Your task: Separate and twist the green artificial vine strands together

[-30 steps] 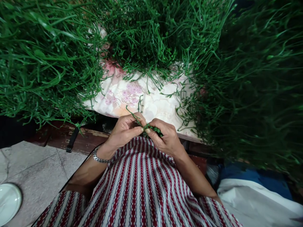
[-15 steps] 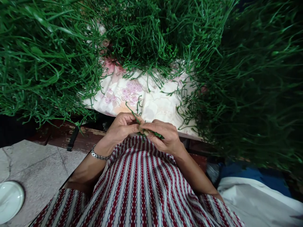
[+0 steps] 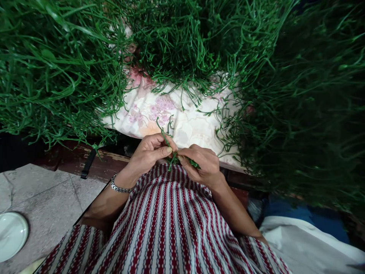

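My left hand (image 3: 154,149), with a metal watch band at its wrist, pinches a thin green stem (image 3: 162,131) between thumb and forefinger. The stem's upper end stands up beyond the fingers, and its branching lower part (image 3: 172,161) hangs below the thumb. Close beside it, my right hand (image 3: 201,161) is closed, thumb and forefinger meeting at the stem. A small cluster of green bits (image 3: 194,163) shows under its curled fingers; how much it holds is hidden. Both hands are over my lap, at the near edge of a flowered cloth (image 3: 188,125).
Heaps of thin green stems lie at the left (image 3: 57,76), the back (image 3: 194,42) and the right (image 3: 308,114). A dark wooden edge (image 3: 102,165) with a black strap (image 3: 88,164) runs below. A white round dish (image 3: 13,236) sits at lower left, pale fabric (image 3: 308,243) at lower right.
The hands have come slightly apart at the fingertips, and more of the stem's branching lower part shows between them. The whole view has shifted a little.
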Action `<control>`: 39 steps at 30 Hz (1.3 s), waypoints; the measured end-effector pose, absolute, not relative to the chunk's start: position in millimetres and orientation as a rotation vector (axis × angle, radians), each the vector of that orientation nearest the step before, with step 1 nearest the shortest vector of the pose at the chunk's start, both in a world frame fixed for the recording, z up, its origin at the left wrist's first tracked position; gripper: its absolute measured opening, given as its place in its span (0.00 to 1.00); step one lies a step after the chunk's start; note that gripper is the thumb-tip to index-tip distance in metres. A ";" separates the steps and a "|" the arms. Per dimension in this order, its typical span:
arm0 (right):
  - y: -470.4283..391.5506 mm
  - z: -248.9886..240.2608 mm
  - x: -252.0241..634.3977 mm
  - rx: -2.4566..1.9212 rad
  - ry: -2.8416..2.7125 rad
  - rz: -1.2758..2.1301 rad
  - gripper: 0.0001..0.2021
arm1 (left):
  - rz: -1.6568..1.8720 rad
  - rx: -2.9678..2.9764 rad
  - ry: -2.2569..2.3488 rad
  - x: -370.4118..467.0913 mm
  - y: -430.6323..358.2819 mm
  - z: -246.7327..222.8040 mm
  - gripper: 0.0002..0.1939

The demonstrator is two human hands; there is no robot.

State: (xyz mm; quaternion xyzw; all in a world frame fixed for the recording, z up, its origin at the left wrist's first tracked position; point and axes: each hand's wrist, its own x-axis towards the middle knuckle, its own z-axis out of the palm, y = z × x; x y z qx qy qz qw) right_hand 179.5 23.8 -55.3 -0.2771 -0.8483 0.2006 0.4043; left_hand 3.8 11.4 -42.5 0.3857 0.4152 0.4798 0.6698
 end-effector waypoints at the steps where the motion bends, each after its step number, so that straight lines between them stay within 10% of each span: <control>1: 23.6 -55.2 180.0 -0.702 -2.148 0.465 0.09 | 1.097 0.876 0.944 4.4 10.6 -42.9 0.08; 23: 11.3 -59.2 181.8 -0.768 -2.322 0.176 0.19 | 1.281 0.950 1.119 11.9 2.9 -51.1 0.07; 39: 14.8 -42.8 177.5 -0.990 -2.001 0.893 0.11 | 1.222 1.096 1.023 13.7 0.9 -48.2 0.04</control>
